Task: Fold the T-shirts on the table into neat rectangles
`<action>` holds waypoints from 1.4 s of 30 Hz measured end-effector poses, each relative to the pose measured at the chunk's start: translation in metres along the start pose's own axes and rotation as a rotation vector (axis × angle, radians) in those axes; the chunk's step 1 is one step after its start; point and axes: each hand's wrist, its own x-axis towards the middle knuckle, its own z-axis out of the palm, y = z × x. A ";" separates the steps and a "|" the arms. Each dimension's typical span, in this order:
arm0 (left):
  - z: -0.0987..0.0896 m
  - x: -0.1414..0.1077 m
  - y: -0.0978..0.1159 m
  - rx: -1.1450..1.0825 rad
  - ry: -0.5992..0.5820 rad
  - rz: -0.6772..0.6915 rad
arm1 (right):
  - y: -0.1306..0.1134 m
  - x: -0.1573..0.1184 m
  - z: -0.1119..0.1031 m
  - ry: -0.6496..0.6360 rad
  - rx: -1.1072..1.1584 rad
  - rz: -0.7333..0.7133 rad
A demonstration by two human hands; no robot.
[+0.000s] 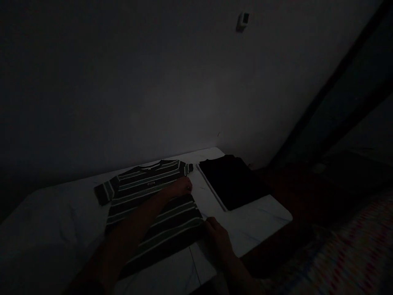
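A dark short-sleeved T-shirt (pixel 135 201) with pale and green stripes lies spread flat, its neckline toward the wall. Reaching across it, my left hand (pixel 183 186) has its fingers closed at the shirt's right side, just below the right sleeve. My right hand (pixel 218 237) pinches the same side lower down, at the bottom right corner by the hem. The dim light hides how much fabric lies between the fingers. To the right of the shirt rests a folded black garment (pixel 233 180), with a white edge showing along its left side.
Both garments lie on a white marbled table (pixel 260 223) with a rounded right corner, set against a plain wall (pixel 153 90). A small device (pixel 244 19) is mounted high on the wall. Colourful patterned fabric (pixel 353 250) appears at lower right. The room is very dark.
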 end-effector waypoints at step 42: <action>0.071 -0.353 0.119 0.327 0.277 -0.581 | 0.058 -0.008 -0.014 -0.072 0.023 -0.298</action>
